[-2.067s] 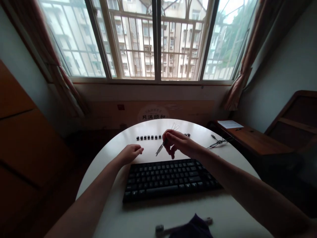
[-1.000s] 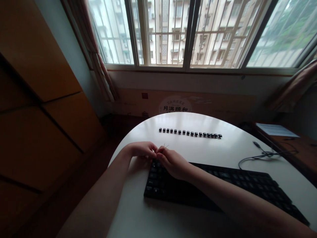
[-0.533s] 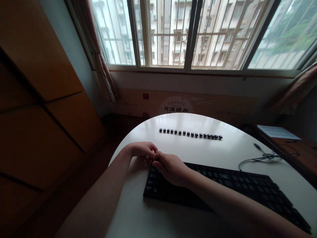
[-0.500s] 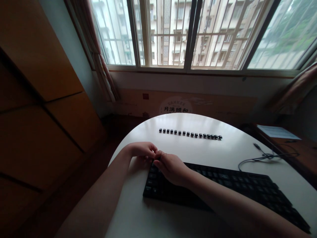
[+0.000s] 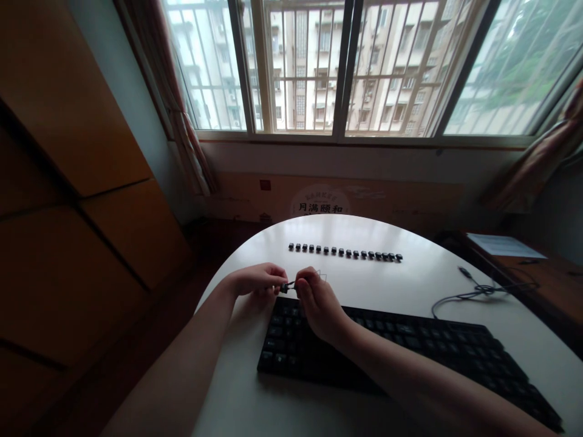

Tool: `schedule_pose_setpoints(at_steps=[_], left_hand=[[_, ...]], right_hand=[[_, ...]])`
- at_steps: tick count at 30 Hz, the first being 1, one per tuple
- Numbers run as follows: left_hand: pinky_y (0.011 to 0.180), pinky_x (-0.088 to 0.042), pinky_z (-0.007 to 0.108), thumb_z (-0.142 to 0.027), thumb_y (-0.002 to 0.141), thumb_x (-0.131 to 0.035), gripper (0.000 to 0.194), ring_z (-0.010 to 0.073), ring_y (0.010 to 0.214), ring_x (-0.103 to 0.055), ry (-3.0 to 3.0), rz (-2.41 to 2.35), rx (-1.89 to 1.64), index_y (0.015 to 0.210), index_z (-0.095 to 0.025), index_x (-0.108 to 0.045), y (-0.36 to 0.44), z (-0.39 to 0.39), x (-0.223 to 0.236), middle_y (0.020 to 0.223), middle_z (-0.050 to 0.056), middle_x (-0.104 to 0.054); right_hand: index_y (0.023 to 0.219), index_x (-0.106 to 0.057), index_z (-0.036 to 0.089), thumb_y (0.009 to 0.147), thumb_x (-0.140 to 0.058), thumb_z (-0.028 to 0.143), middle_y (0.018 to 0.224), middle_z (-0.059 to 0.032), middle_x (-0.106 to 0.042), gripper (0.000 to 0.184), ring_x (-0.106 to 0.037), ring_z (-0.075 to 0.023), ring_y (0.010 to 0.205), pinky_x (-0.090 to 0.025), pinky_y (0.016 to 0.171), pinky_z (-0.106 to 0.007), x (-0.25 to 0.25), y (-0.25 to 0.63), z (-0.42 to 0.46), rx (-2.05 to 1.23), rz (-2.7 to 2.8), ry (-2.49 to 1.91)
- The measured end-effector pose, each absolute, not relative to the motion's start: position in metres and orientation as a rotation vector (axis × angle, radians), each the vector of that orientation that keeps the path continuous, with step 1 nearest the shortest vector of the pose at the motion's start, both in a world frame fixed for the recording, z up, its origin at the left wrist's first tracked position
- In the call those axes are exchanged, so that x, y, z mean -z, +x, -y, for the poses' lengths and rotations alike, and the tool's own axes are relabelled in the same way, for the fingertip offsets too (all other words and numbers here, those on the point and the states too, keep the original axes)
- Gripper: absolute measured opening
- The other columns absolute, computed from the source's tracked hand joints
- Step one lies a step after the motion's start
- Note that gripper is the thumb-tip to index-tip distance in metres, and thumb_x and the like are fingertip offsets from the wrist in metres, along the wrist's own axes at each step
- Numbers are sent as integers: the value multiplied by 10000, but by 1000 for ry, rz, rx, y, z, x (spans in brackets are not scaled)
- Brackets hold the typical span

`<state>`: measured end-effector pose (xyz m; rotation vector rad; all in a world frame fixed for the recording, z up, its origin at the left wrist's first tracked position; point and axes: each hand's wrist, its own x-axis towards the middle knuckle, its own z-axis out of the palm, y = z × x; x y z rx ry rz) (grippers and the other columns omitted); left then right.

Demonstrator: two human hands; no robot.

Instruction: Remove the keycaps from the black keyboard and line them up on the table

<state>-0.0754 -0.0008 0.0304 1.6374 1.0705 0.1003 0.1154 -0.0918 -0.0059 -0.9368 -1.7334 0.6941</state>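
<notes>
My left hand (image 5: 262, 278) pinches a small black keycap (image 5: 285, 288) between thumb and fingertips, above the keyboard's far left corner. My right hand (image 5: 319, 303) is closed around a thin wire keycap puller (image 5: 322, 275). Its wire loops stick out behind the fingers, and its other end reaches toward the keycap. Whether the wires grip the cap is too small to tell. Below both hands lies a black keyboard (image 5: 410, 332), partly covered by my right hand and forearm. Beyond it, several black keycaps (image 5: 341, 252) stand in one long row.
The round-edged white table (image 5: 373, 284) carries everything. A dark cable (image 5: 460, 295) lies coiled at the right. Past the table's edge are a brown desk with a paper sheet (image 5: 505, 245), a printed cardboard box (image 5: 237, 197), a window and a wooden cabinet (image 5: 113, 237).
My hands have drawn slightly apart, bringing the keycap and the puller's wires into view between them. The camera view has tilted a little upward.
</notes>
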Motion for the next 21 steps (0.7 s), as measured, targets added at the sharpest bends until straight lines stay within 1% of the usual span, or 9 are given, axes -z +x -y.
schedule_pose_setpoints(at_steps=[3,6,9,12,15,18,21], left_hand=[[370,-242,158,-539,762,-649,421,94,539,-548,1601,-998,-280,953,-165,-619,-73,2,-36,819,31,-614],[373,-280,155,-532,775,-643,450,130,649,-605,1603,-935,-344,1032,-163,-626,-71,2,-38,915,64,-628],[395,-342,160,-475,742,-687,440,152,701,-612,1631,-919,-351,1041,-155,-649,-68,3,-37,872,58,-641],[409,-364,158,-424,735,-693,384,144,688,-591,1653,-926,-357,999,-145,-679,-66,3,-36,804,44,-644],[420,-383,162,-395,732,-682,352,143,681,-585,1664,-968,-360,979,-145,-690,-64,3,-34,798,43,-652],[434,-401,166,-382,721,-680,383,159,720,-605,1658,-1002,-391,1031,-157,-672,-63,2,-31,834,48,-664],[438,-404,164,-367,706,-687,436,175,763,-617,1633,-1030,-501,1094,-177,-630,-65,0,-29,847,43,-654]], right_hand=[[974,-482,221,1004,-337,383,772,-15,-586,219,-545,-170,657,-400,632,-292,1,117,91,-583,1732,-989],[1000,-495,225,1000,-351,363,813,-21,-616,200,-559,-174,667,-393,627,-289,-2,118,91,-539,1762,-1049],[1020,-517,232,998,-371,343,840,-21,-638,184,-574,-171,659,-391,622,-280,-4,117,92,-509,1799,-1084],[1032,-537,238,1002,-376,335,857,-23,-658,190,-591,-173,658,-374,609,-275,-2,116,92,-427,1856,-1126],[1019,-551,239,999,-384,329,944,-41,-665,191,-606,-184,689,-358,597,-277,1,114,90,-310,1908,-1178],[1025,-551,233,1001,-374,326,1021,-60,-649,201,-603,-186,704,-354,581,-277,3,114,86,-243,1924,-1204],[1048,-540,231,1007,-357,332,1008,-62,-638,214,-587,-183,686,-338,562,-273,3,115,85,-195,1937,-1236]])
